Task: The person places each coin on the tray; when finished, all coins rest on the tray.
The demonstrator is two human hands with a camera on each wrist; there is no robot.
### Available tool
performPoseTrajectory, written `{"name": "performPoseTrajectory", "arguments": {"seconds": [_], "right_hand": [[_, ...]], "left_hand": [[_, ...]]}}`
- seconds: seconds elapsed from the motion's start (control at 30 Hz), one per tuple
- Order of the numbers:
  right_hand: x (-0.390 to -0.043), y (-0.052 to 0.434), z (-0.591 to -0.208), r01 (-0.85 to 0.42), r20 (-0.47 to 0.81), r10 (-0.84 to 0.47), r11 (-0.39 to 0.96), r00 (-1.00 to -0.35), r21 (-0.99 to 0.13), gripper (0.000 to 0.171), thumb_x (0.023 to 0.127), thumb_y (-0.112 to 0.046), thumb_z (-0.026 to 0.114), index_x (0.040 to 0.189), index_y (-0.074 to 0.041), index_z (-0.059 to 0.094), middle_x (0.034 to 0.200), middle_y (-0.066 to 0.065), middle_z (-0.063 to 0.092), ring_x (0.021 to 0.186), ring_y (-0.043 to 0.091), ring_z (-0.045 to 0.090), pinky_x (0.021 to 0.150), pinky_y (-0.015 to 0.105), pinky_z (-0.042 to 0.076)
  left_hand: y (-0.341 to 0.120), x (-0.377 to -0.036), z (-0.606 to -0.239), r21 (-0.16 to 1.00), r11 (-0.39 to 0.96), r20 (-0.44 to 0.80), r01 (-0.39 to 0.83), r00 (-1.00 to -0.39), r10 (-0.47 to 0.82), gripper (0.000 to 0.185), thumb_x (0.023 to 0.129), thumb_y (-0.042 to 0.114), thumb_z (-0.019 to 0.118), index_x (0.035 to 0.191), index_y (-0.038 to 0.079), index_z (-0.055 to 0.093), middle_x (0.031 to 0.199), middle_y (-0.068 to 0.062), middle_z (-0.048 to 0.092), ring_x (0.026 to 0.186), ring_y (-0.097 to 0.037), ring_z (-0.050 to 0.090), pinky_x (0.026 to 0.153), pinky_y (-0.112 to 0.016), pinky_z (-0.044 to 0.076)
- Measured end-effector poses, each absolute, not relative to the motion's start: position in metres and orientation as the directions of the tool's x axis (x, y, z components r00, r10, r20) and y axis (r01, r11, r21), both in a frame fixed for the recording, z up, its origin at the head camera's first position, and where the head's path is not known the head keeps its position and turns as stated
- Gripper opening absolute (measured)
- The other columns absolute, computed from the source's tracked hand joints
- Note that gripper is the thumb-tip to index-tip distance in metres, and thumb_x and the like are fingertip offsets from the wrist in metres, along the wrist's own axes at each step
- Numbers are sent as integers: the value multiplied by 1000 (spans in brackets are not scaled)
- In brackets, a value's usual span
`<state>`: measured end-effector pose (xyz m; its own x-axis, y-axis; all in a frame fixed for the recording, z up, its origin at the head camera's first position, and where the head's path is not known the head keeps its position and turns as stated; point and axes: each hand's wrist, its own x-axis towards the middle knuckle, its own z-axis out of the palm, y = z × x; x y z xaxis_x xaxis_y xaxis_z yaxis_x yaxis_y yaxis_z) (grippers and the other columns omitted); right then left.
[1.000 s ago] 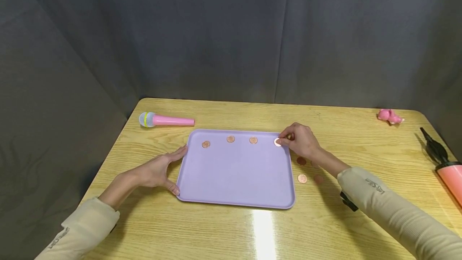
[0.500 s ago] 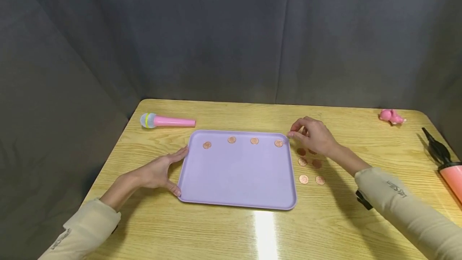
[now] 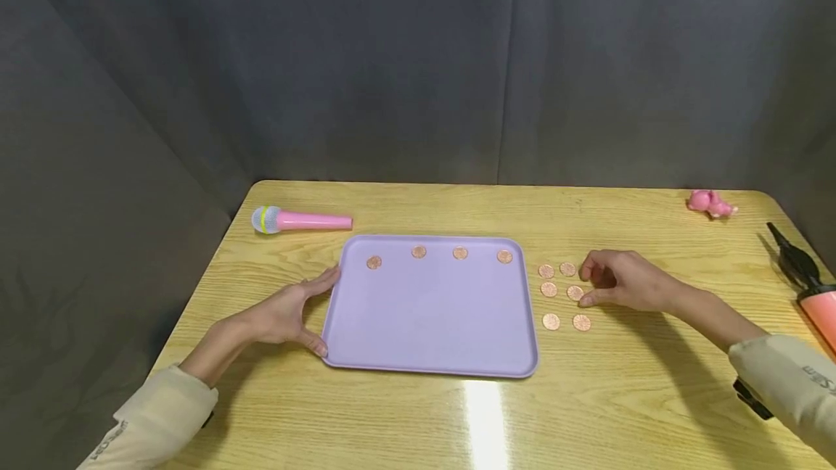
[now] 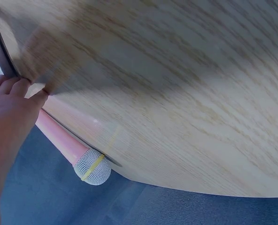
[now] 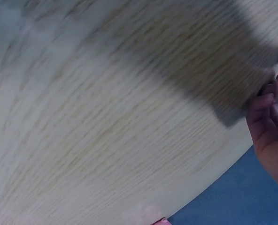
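Note:
A lilac tray (image 3: 431,318) lies on the wooden table, with several copper-coloured coins in a row along its far side, one of them a coin (image 3: 505,257) near the far right corner. My left hand (image 3: 281,312) rests against the tray's left edge, thumb and fingers spread wide; the left wrist view has its fingertips at the dark edge. Several more coins lie just right of the tray in two columns. Over the right column is my right hand (image 3: 627,281), its thumb tip at the edge of a coin (image 3: 575,293), with a gap between thumb and bent fingers.
A pink toy microphone (image 3: 303,220) lies behind the tray at the left. At the far right corner sits a small pink figure (image 3: 710,204). A pink and black pump-like object (image 3: 800,267) lies along the right edge. Dark cloth (image 3: 392,71) hangs behind the table.
My right hand let go of the coin at the tray's far right corner, then moved right and nearer me to the loose coins. The left hand stayed at the tray's edge.

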<state>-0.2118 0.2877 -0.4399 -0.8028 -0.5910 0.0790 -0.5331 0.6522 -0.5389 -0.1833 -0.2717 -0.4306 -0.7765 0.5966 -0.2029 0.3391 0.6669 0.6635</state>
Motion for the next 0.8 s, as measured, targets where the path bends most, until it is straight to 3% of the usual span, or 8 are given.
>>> {"name": "performPoseTrajectory", "arguments": {"seconds": [0.2, 0.47, 0.8], "right_hand": [[-210, 284, -441, -569, 148, -589, 636, -794, -521, 19, 81, -18, 80, 87, -15, 63, 70, -13, 55, 60, 1, 48, 51, 21, 43], [-205, 273, -445, -470, 147, -454, 769, -879, -434, 25, 79, -31, 82, 83, -14, 65, 67, -12, 56, 58, 3, 49, 52, 22, 43], [-208, 265, -433, -450, 111, -447, 788, -887, -420, 13, 77, -13, 83, 79, -11, 70, 67, -10, 62, 58, 5, 51, 52, 24, 43]], "left_hand": [[-270, -181, -431, 665, 669, -209, 332, -777, 593, 127, 59, 35, 91, 154, -1, 16, 159, -20, 12, 144, -39, 15, 115, -53, 18], [-271, -183, -433, 662, 668, -207, 340, -774, 599, 126, 58, 36, 91, 153, -2, 16, 159, -19, 12, 145, -37, 14, 116, -52, 17], [-273, -183, -432, 662, 675, -212, 326, -782, 586, 129, 57, 38, 91, 155, 3, 16, 160, -17, 11, 145, -37, 14, 116, -53, 17]]}}
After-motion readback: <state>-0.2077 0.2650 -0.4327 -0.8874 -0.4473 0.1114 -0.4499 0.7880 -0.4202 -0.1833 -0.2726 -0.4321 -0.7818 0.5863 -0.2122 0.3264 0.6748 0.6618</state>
